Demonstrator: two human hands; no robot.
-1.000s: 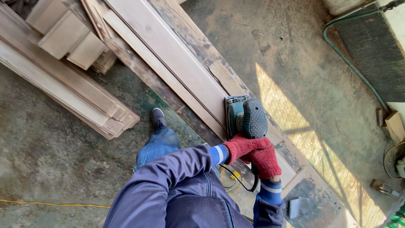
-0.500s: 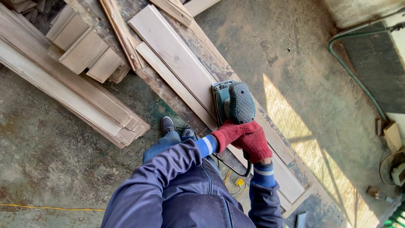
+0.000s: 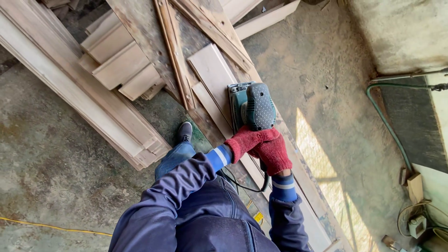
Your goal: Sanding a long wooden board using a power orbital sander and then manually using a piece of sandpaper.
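Note:
A teal and black electric sander rests flat on a long pale wooden board that lies along a worn, paint-stained workbench plank. Both of my hands wear red knit gloves and close over the sander's rear handle. My left hand grips from the left side, my right hand from behind and the right. A black power cord loops down from the tool beneath my hands. My blue sleeves and jacket fill the lower middle of the view.
Stacks of pale boards and long moulded planks lie on the concrete floor to the left. My shoe stands beside the bench. A yellow cable crosses the floor at lower left. A green hose runs along the right wall.
The sander and both hands have travelled up along the board toward its far end. The view has shifted with them, showing more stacked boards at the top.

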